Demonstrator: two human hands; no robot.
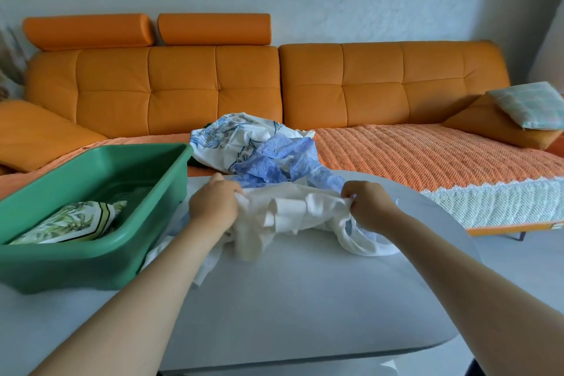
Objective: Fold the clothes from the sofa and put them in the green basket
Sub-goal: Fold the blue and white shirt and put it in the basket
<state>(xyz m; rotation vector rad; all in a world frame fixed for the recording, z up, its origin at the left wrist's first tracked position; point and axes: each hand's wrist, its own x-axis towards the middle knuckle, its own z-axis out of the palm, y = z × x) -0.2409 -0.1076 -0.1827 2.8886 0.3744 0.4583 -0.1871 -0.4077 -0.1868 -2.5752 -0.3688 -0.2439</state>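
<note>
My two bare forearms reach forward over the white bench (305,299), coming in from the lower corners toward the middle. My left hand (213,204) lies back-up with its fingers curled into one end of a crumpled white garment (293,214). My right hand (370,206) is closed in a fist round the other end. The hands are level with each other and well apart, with the cloth bunched between them. Loose parts trail on the bench below my left wrist and under my right (some of it is blurred, so I cannot tell what kind of garment it is).

On the bench to my left stands the green basket (91,265), with an edge of white cloth just beside its near right corner. A folded leaf-print piece (70,223) lies inside it at the near left.

Past the bench's far edge, the heap of unfolded clothes (244,146) sits on the seat of the orange sofa (183,82). It holds a white piece with a blue pattern and a pale blue one in front that reaches down to the bench edge. A woven orange cover (412,152) with a white lace border lies over the seat. At the far right end a pale patterned cushion (528,104) rests on an orange one.
</note>
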